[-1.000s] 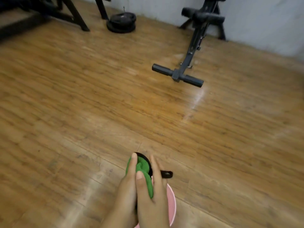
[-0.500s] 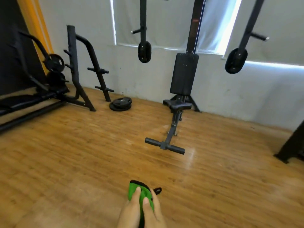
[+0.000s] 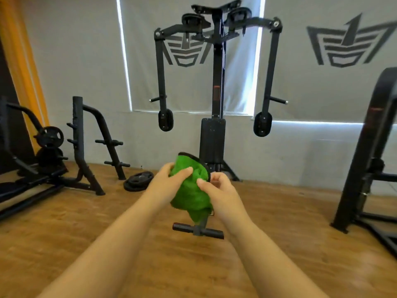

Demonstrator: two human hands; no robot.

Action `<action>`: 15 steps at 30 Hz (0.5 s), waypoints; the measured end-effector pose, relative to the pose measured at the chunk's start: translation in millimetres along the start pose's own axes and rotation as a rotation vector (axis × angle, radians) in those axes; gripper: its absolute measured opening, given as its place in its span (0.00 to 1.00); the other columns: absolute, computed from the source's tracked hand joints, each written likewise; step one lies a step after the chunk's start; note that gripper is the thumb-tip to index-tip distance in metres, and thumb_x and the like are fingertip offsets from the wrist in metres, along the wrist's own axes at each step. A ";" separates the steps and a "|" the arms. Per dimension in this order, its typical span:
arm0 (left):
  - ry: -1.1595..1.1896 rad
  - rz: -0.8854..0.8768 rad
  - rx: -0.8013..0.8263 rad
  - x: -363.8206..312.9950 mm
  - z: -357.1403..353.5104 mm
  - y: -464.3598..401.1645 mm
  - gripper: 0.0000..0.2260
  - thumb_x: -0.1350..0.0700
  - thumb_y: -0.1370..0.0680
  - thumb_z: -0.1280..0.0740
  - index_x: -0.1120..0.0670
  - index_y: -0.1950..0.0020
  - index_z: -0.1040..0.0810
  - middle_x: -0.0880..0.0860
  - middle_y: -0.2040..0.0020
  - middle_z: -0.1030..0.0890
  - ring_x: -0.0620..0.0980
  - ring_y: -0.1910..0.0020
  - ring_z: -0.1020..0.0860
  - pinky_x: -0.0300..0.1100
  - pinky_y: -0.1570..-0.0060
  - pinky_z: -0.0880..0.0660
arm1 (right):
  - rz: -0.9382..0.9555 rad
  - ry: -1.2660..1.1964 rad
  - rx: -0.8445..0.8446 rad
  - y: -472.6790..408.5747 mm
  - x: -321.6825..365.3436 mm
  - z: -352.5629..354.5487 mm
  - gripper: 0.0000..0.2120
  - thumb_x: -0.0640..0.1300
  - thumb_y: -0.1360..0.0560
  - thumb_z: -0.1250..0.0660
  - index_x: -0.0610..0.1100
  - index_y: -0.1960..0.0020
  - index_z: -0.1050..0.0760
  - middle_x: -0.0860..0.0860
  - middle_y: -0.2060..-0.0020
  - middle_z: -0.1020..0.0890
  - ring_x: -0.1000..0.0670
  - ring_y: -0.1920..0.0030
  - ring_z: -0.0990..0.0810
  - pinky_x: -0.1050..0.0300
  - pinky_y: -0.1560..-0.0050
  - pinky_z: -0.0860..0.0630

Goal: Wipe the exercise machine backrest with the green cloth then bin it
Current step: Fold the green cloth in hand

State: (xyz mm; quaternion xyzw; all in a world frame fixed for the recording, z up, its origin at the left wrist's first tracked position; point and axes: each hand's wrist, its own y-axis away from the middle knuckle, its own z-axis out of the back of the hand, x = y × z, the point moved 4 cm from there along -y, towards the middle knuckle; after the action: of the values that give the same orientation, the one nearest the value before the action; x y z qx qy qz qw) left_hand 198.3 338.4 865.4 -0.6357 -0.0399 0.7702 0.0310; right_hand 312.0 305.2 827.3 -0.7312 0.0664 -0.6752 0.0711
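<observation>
The left hand (image 3: 166,180) and right hand (image 3: 221,190) both grip the bunched green cloth (image 3: 190,190) with curled fingers, raised above the wooden floor (image 3: 64,233), in front of the exercise machine's black backrest (image 3: 212,139).
</observation>
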 end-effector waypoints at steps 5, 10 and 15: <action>0.124 -0.120 0.067 -56.2 9.8 -13.7 0.20 0.54 0.27 0.30 0.56 0.37 0.28 0.56 0.41 0.22 0.51 0.46 0.23 0.49 0.47 0.24 | 0.242 0.086 -0.135 -24.1 73.1 43.1 0.07 0.40 0.26 0.33 0.47 0.57 0.31 0.48 0.58 0.24 0.50 0.57 0.24 0.56 0.57 0.25; 0.183 -0.286 0.036 -91.7 10.7 -13.2 0.18 0.67 0.25 0.36 0.57 0.36 0.30 0.59 0.44 0.23 0.52 0.50 0.23 0.42 0.54 0.23 | 0.387 0.141 -0.196 -27.3 108.4 66.3 0.12 0.39 0.27 0.31 0.50 0.53 0.33 0.49 0.54 0.25 0.53 0.57 0.24 0.66 0.62 0.24; 0.207 -0.342 -0.003 -90.5 -3.6 -18.6 0.17 0.67 0.23 0.39 0.56 0.36 0.32 0.53 0.52 0.23 0.51 0.51 0.23 0.49 0.50 0.24 | 0.466 0.243 -0.205 -27.7 113.5 78.8 0.13 0.37 0.27 0.31 0.48 0.48 0.31 0.52 0.54 0.23 0.55 0.56 0.22 0.68 0.61 0.24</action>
State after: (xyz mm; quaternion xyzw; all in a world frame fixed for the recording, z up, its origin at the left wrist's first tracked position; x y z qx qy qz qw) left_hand 219.0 348.0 955.0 -0.6955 -0.1451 0.6844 0.1641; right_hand 399.6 311.6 937.4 -0.6131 0.3088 -0.7132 0.1416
